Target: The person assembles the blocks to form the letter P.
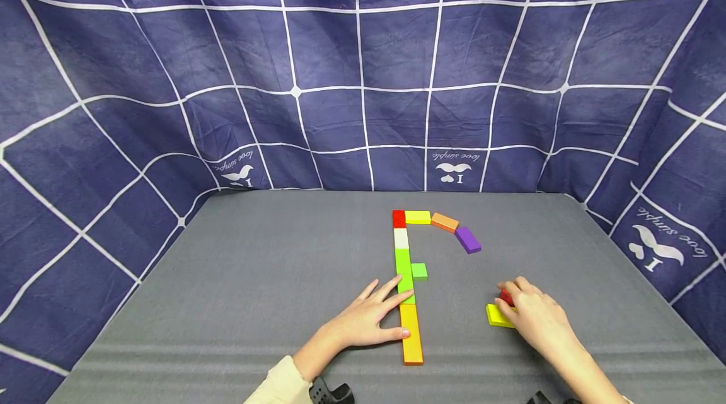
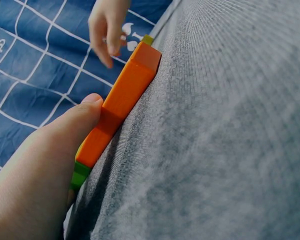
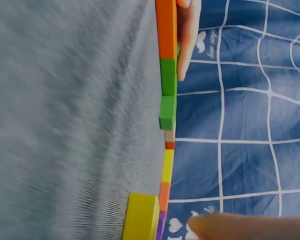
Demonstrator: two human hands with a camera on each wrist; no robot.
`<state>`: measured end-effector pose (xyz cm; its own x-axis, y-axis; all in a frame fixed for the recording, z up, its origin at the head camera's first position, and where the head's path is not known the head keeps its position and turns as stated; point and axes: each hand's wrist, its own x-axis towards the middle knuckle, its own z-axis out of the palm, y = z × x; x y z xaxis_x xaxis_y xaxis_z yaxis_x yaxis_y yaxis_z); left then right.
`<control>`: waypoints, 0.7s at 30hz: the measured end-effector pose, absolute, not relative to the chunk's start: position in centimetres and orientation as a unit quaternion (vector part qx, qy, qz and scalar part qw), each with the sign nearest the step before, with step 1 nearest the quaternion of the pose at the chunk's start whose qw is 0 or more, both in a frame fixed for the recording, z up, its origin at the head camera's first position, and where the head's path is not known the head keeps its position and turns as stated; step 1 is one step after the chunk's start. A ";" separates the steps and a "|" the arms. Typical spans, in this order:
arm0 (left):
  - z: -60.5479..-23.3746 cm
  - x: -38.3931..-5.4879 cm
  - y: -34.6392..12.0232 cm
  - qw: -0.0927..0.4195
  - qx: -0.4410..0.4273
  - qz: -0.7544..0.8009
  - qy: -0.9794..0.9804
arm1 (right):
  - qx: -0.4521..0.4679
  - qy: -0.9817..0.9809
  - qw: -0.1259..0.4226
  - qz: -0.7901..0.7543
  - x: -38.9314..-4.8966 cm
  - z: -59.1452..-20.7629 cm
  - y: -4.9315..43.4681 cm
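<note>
My left hand [image 1: 371, 319] lies with spread fingers on the line of blocks. Its thumb touches the long orange block [image 1: 412, 344], and its fingertips rest on a green block [image 1: 406, 290]. In the left wrist view the thumb presses the orange block's side. Over at the right, my right hand [image 1: 533, 312] pinches a red block [image 1: 506, 296] between thumb and fingers, largely hidden by the hand. Close under it lies a yellow block [image 1: 499, 316], also seen at the bottom of the right wrist view as a yellow block [image 3: 140, 216].
Beyond the left fingers the line continues with another green block [image 1: 403, 260], a white block [image 1: 401, 238] and a red corner block [image 1: 399, 219]. A yellow block [image 1: 418, 217], an orange block [image 1: 445, 222] and a purple block [image 1: 468, 240] curve rightward. A small green block [image 1: 419, 271] adjoins the line.
</note>
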<state>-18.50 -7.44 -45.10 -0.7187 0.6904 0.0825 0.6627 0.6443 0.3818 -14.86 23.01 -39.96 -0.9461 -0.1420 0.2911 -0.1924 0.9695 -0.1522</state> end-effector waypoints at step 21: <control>-45.3 -18.5 -7.4 0.019 0.378 0.188 0.906 | 0.139 -0.961 0.170 0.170 -16.8 -43.0 22.7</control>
